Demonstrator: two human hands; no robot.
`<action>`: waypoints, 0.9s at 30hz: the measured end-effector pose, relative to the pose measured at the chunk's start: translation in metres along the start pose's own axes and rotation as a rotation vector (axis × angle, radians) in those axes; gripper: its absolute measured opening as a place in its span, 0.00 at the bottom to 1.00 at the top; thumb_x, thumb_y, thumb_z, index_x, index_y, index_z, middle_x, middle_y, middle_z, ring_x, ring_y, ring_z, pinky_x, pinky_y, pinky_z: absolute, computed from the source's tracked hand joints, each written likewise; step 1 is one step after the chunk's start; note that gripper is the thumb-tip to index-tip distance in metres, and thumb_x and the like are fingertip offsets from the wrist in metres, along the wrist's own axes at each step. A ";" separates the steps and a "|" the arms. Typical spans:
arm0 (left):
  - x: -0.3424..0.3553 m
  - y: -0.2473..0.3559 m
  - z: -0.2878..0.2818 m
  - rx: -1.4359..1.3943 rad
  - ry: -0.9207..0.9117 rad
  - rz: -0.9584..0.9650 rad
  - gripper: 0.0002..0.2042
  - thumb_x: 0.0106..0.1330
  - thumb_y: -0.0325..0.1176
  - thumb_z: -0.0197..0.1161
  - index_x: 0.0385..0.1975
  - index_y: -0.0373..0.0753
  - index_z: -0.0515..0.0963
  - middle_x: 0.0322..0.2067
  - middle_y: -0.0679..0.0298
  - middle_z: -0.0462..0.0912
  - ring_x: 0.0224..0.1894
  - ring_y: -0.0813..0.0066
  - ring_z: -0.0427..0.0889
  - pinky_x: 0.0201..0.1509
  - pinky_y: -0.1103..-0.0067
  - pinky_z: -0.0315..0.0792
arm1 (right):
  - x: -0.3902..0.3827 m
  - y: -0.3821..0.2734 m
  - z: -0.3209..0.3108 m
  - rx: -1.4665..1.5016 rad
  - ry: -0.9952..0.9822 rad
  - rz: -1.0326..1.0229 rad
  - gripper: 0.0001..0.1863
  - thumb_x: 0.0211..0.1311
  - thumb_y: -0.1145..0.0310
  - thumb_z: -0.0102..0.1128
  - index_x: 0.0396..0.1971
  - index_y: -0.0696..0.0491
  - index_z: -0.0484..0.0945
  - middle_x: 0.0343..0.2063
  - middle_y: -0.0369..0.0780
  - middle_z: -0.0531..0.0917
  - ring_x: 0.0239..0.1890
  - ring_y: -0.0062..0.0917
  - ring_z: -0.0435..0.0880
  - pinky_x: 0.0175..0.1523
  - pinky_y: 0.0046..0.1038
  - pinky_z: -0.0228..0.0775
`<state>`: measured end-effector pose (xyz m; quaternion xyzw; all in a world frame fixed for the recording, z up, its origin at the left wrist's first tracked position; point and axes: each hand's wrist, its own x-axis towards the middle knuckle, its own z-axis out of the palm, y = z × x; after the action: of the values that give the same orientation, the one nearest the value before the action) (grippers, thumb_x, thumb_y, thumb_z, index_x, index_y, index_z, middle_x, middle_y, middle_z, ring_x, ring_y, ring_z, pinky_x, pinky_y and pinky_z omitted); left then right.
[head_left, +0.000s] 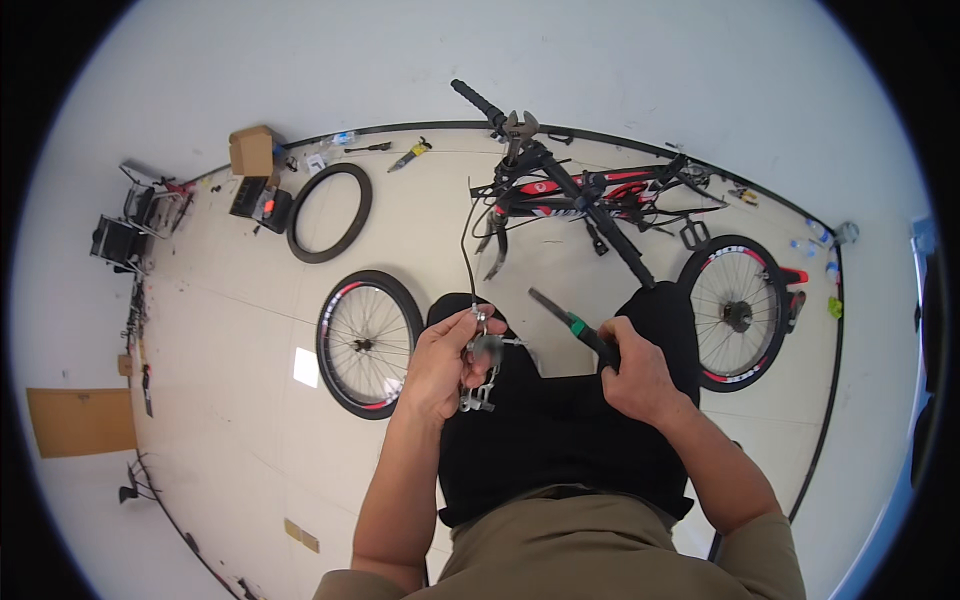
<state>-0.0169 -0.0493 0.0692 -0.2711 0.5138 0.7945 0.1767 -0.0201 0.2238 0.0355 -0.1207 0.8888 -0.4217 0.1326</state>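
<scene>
Just above my lap, my left hand [448, 360] grips a silver metal bike part [484, 350] that looks like a brake caliper, with a round grey piece and small brackets. Its exact kind is partly hidden by my fingers. A thin dark cable [464, 240] rises from it toward the bike frame. My right hand [640, 375] is wrapped round the green and black handle of a file [565, 315]. The file's dark flat blade points up and left, apart from the metal part. Ahead of my knees is the black and red bike frame [590, 195] with its handlebar.
An adjustable wrench [520, 128] is at the handlebar. Spoked wheels stand left [370, 345] and right [738, 312] of my legs. A loose tyre [330, 213], an open cardboard box [252, 152] and a yellow-handled tool [410, 155] lie farther left. Plastic bottles [805, 246] are at the right wall.
</scene>
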 end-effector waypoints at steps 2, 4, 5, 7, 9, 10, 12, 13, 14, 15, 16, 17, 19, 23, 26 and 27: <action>-0.002 0.010 -0.015 0.094 0.031 0.030 0.16 0.78 0.34 0.50 0.55 0.27 0.73 0.39 0.57 0.84 0.17 0.82 0.68 0.16 0.85 0.58 | -0.005 -0.006 0.008 -0.009 0.082 -0.075 0.25 0.50 0.80 0.56 0.52 0.54 0.74 0.46 0.51 0.80 0.46 0.49 0.81 0.50 0.42 0.75; -0.006 0.027 -0.031 0.271 0.083 0.080 0.16 0.78 0.34 0.49 0.53 0.28 0.74 0.36 0.59 0.84 0.15 0.83 0.66 0.15 0.86 0.57 | -0.007 -0.013 0.017 -0.030 0.062 -0.151 0.29 0.49 0.81 0.56 0.56 0.53 0.72 0.46 0.49 0.79 0.47 0.48 0.80 0.50 0.43 0.75; -0.010 0.037 -0.029 0.400 0.173 0.095 0.15 0.77 0.34 0.49 0.48 0.29 0.78 0.32 0.60 0.84 0.13 0.84 0.64 0.15 0.85 0.57 | -0.008 -0.016 0.019 -0.053 0.049 -0.188 0.31 0.49 0.81 0.56 0.58 0.53 0.72 0.46 0.49 0.79 0.47 0.48 0.80 0.50 0.43 0.75; 0.004 0.041 -0.067 1.051 0.208 0.235 0.16 0.75 0.35 0.50 0.42 0.28 0.80 0.30 0.57 0.85 0.16 0.76 0.70 0.21 0.79 0.66 | -0.009 -0.024 0.022 -0.062 0.021 -0.185 0.33 0.48 0.81 0.55 0.60 0.53 0.71 0.46 0.49 0.79 0.47 0.48 0.80 0.51 0.44 0.75; 0.015 0.034 -0.081 1.327 0.336 0.423 0.16 0.74 0.35 0.51 0.39 0.26 0.81 0.30 0.52 0.86 0.25 0.65 0.80 0.36 0.72 0.75 | -0.007 -0.021 0.021 -0.060 0.040 -0.176 0.34 0.48 0.82 0.55 0.61 0.53 0.71 0.46 0.48 0.79 0.47 0.48 0.80 0.51 0.44 0.75; 0.015 0.027 -0.086 1.300 0.401 0.430 0.16 0.73 0.35 0.51 0.40 0.25 0.80 0.33 0.49 0.86 0.37 0.56 0.85 0.49 0.68 0.75 | -0.007 -0.018 0.022 -0.046 0.075 -0.168 0.34 0.48 0.82 0.55 0.61 0.53 0.72 0.45 0.48 0.79 0.47 0.48 0.80 0.51 0.43 0.75; 0.017 0.019 -0.087 1.241 0.442 0.377 0.16 0.72 0.34 0.51 0.43 0.26 0.80 0.37 0.43 0.86 0.43 0.48 0.85 0.51 0.65 0.74 | -0.007 -0.015 0.019 0.004 0.133 -0.114 0.31 0.50 0.83 0.53 0.59 0.54 0.74 0.45 0.49 0.80 0.46 0.47 0.81 0.51 0.42 0.75; 0.018 0.012 -0.090 1.204 0.444 0.345 0.17 0.72 0.34 0.51 0.46 0.26 0.80 0.39 0.39 0.84 0.44 0.41 0.83 0.51 0.62 0.74 | -0.007 -0.010 0.017 0.046 0.119 -0.075 0.31 0.50 0.83 0.52 0.59 0.54 0.74 0.44 0.49 0.80 0.46 0.47 0.81 0.51 0.41 0.75; 0.021 0.009 -0.094 1.196 0.428 0.311 0.17 0.72 0.34 0.51 0.46 0.25 0.80 0.38 0.41 0.85 0.43 0.43 0.84 0.50 0.63 0.74 | -0.007 -0.004 0.016 0.090 0.108 -0.037 0.30 0.51 0.82 0.52 0.59 0.55 0.74 0.43 0.49 0.80 0.45 0.46 0.81 0.50 0.40 0.75; 0.026 0.007 -0.099 1.188 0.413 0.278 0.17 0.72 0.34 0.51 0.47 0.25 0.80 0.38 0.42 0.85 0.41 0.46 0.85 0.49 0.64 0.75 | -0.007 0.001 0.016 0.135 0.096 -0.001 0.30 0.52 0.82 0.51 0.59 0.55 0.74 0.43 0.49 0.81 0.44 0.45 0.82 0.50 0.39 0.75; 0.029 0.004 -0.103 1.178 0.398 0.245 0.17 0.72 0.34 0.51 0.47 0.25 0.80 0.38 0.44 0.86 0.40 0.49 0.86 0.48 0.65 0.75 | -0.008 0.004 0.015 0.227 0.072 0.055 0.28 0.53 0.82 0.50 0.58 0.58 0.75 0.38 0.48 0.82 0.40 0.41 0.83 0.49 0.34 0.74; 0.031 0.002 -0.105 1.072 0.389 0.252 0.16 0.73 0.35 0.51 0.43 0.26 0.80 0.33 0.50 0.84 0.31 0.60 0.80 0.36 0.70 0.70 | -0.006 0.007 0.017 0.266 0.051 0.075 0.28 0.53 0.81 0.50 0.58 0.58 0.75 0.37 0.47 0.82 0.39 0.39 0.82 0.48 0.33 0.74; 0.032 -0.001 -0.109 0.856 0.373 0.265 0.17 0.75 0.36 0.52 0.36 0.27 0.80 0.23 0.61 0.79 0.12 0.82 0.68 0.14 0.80 0.59 | -0.005 0.010 0.019 0.340 0.003 0.110 0.27 0.53 0.81 0.50 0.57 0.59 0.76 0.33 0.45 0.81 0.36 0.35 0.82 0.47 0.31 0.73; 0.020 0.014 -0.095 0.447 0.233 0.068 0.12 0.75 0.32 0.52 0.42 0.30 0.80 0.31 0.61 0.84 0.14 0.84 0.70 0.12 0.85 0.60 | -0.004 -0.002 0.019 0.374 -0.095 0.066 0.28 0.52 0.85 0.46 0.57 0.62 0.75 0.32 0.39 0.80 0.35 0.21 0.80 0.45 0.24 0.72; 0.016 0.017 -0.096 0.300 0.155 0.036 0.13 0.76 0.32 0.51 0.47 0.29 0.78 0.34 0.58 0.86 0.15 0.84 0.71 0.12 0.87 0.62 | -0.002 -0.018 0.024 0.421 -0.178 0.127 0.27 0.54 0.82 0.49 0.58 0.60 0.77 0.30 0.38 0.80 0.31 0.19 0.79 0.41 0.22 0.72; 0.016 0.016 -0.096 0.274 0.146 0.042 0.13 0.76 0.32 0.51 0.48 0.28 0.78 0.35 0.58 0.86 0.15 0.84 0.71 0.12 0.87 0.63 | 0.001 -0.026 0.026 0.354 -0.205 0.114 0.28 0.55 0.80 0.51 0.59 0.58 0.77 0.30 0.41 0.81 0.30 0.24 0.80 0.41 0.25 0.73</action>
<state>-0.0147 -0.1433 0.0405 -0.2904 0.6345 0.6988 0.1574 -0.0097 0.1892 0.0401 -0.0873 0.7880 -0.5488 0.2649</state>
